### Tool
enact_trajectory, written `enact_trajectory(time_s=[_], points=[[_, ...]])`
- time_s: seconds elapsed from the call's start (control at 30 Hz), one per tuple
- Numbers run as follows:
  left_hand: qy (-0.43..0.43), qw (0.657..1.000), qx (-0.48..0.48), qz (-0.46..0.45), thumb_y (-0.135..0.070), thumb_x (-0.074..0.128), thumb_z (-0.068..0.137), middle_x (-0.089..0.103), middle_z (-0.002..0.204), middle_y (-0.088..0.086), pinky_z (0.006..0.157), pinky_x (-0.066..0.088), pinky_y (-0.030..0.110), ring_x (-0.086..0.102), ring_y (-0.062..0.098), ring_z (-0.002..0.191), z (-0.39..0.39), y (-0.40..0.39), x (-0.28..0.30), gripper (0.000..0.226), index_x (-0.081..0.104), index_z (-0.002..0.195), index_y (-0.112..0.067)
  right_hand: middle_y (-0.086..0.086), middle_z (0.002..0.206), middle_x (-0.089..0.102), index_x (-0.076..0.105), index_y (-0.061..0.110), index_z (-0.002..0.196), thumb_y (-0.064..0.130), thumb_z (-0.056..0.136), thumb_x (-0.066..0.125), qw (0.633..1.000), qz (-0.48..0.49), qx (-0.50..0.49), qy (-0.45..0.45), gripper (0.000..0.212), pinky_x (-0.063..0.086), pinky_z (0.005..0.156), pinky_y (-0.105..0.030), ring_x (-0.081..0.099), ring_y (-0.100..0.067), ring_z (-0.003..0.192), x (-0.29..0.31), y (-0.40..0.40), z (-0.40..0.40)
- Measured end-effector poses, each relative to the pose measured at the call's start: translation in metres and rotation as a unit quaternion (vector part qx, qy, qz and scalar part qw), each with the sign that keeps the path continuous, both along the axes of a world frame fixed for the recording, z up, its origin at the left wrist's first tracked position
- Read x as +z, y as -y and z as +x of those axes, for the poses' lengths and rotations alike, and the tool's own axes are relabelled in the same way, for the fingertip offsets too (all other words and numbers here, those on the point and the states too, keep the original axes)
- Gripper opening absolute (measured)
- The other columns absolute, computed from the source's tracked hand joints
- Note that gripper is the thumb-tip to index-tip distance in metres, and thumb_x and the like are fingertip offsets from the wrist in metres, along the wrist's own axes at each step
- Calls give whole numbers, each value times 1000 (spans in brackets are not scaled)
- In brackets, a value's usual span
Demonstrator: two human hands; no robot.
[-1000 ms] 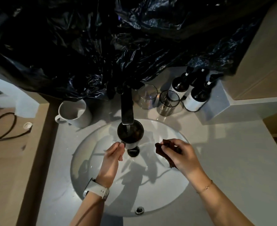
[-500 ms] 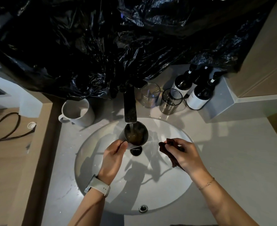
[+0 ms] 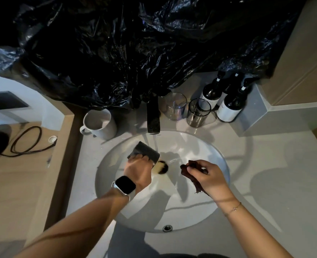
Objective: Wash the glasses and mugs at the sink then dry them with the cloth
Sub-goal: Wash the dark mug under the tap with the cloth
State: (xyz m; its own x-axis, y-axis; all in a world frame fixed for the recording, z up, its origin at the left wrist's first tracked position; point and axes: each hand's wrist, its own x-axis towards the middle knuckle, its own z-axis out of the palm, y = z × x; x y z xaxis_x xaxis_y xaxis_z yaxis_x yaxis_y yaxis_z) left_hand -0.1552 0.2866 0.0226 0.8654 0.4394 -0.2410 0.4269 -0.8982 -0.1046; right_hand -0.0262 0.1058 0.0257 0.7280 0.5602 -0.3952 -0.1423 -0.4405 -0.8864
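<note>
My left hand grips a dark mug low in the white sink. The mug is tipped over on its side with its mouth toward the drain, where pale liquid pools. My right hand pinches a dark brown cloth over the right half of the basin, apart from the mug. A white mug stands on the counter left of the black faucet. A clear glass and a smoky glass stand behind the basin, right of the faucet.
Three dark bottles with white labels stand at the back right against a grey ledge. Crumpled black plastic sheeting hangs over the wall above the faucet. A black cable lies on the wooden surface at left.
The left hand has taken the dark mug from under the faucet, upright, down and left, and tipped it over so that its contents run to the drain. The right hand stays put with the cloth.
</note>
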Motion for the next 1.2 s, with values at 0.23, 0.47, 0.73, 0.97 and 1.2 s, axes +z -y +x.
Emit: enact_trajectory(time_s=[0.23,0.47,0.73,0.97,1.2], points=[[-7,999,-52,13,-17,70,76,70,88,-1,76,50,26,66,20,86,-3,-8,-1,12,70,88,-20,6,56,59,71,15,82,16,86,71,999,-22,-20,-12,4,42,46,-29,51,-4,42,2,13,-4],[282,881,218,-310,-22,55,94,60,73,2,60,43,21,54,20,66,-12,-30,-14,23,64,77,-10,7,52,62,69,18,73,12,85,64,997,-71,-26,16,14,51,57,-25,66,-17,63,0,0,10],[352,676,347,-547,-5,56,96,42,70,8,55,32,13,40,2,58,-22,-25,-22,25,51,72,-2,2,71,72,65,21,88,68,81,58,976,-167,131,39,47,52,78,-24,68,-10,74,-5,-66,25],[376,639,297,-601,-17,58,85,47,60,-14,59,36,14,43,2,61,-16,-29,-19,20,52,67,-12,-11,96,70,66,9,98,41,85,61,938,-263,220,42,34,53,81,-33,66,-29,93,-13,-116,23],[367,637,326,-594,-13,57,87,45,64,1,55,34,11,41,1,56,-13,-30,-25,18,55,72,-3,-12,93,63,59,6,94,22,88,55,920,-314,228,52,17,41,68,-27,63,-33,94,-12,-127,26]])
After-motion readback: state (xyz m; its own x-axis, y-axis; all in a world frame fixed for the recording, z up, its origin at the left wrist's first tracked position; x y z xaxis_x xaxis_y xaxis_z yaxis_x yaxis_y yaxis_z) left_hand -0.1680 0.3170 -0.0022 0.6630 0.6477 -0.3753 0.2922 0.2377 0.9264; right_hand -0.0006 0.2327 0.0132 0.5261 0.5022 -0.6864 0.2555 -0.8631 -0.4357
